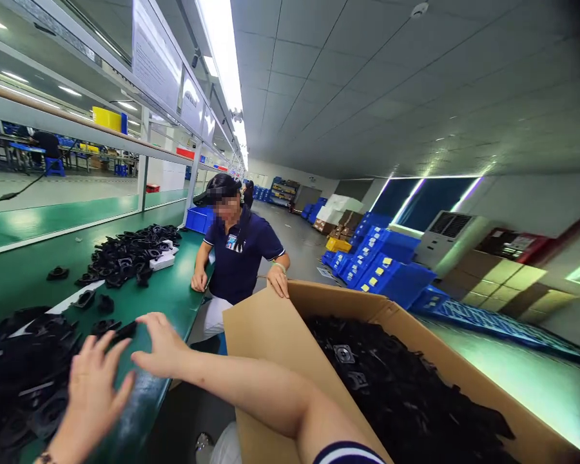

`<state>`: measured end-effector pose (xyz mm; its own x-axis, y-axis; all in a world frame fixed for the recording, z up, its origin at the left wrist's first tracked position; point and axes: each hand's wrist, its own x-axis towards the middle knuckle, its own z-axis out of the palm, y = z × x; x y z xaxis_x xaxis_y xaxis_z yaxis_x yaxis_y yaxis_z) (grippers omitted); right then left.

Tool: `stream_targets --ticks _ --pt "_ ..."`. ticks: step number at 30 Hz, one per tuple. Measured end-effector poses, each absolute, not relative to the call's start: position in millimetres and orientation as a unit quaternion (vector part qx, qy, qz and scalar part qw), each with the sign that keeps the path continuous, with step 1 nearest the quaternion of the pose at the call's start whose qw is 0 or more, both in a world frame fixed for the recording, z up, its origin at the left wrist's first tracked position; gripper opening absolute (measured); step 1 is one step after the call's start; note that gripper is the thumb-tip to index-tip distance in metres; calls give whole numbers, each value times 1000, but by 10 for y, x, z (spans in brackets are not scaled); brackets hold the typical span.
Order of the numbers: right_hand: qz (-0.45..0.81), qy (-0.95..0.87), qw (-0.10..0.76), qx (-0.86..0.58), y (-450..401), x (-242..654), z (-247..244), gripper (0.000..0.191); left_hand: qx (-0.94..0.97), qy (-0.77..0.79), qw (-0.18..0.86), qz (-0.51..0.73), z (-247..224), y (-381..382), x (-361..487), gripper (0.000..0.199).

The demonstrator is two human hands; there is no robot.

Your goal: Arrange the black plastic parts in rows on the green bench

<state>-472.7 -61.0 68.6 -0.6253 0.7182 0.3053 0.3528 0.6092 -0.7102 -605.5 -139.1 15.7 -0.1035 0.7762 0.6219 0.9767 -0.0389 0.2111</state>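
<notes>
My left hand [94, 390] is over the green workbench [174, 293] at the lower left, its fingers spread and nothing between them. Beside it, my right hand [162, 345] reaches across from the right with thumb and fingers apart. Close to its fingertips lies a small black plastic part [124, 331]; whether they touch it I cannot tell. A heap of black plastic parts [24, 367] spreads to the left of and partly behind my left hand. Under my right arm stands a big cardboard box [265, 322], holding many black parts [381, 367].
A co-worker [239, 241] sits at the bench, one hand on the box's edge. Another pile of black parts [125, 258] lies before them, with a white block [162, 261] beside it. A blue bin [199, 220] stands behind. Blue crates [386, 267] are stacked on the right.
</notes>
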Motion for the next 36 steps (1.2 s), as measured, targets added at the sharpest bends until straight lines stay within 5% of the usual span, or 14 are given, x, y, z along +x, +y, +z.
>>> stream_targets --ticks 11,20,24,28,31,33,36 --pt "331 -536 689 -359 47 -3653 1842 85 -745 -659 -34 -97 -802 -1258 -5354 62" --pt "309 -510 678 -431 753 -3650 2130 78 -747 -654 -76 -97 -744 -1185 -5397 58" --pt "343 -586 586 -441 721 -4047 1859 69 -746 -654 -89 -92 -731 -1173 -5417 60" --pt "410 -746 369 -372 107 -4440 1374 50 -741 -658 -98 -85 -759 -1156 -5437 63" --pt "299 -938 22 -174 -432 -4475 1162 35 -743 -657 -100 -75 -798 -1140 -5454 64" --pt "190 -971 -114 -91 -686 -4349 1177 38 -748 -652 -103 -65 -806 -1141 -5462 63" --pt "150 -975 -110 -122 -837 -3938 1354 41 -749 -654 -91 -57 -776 -1161 -5461 64"
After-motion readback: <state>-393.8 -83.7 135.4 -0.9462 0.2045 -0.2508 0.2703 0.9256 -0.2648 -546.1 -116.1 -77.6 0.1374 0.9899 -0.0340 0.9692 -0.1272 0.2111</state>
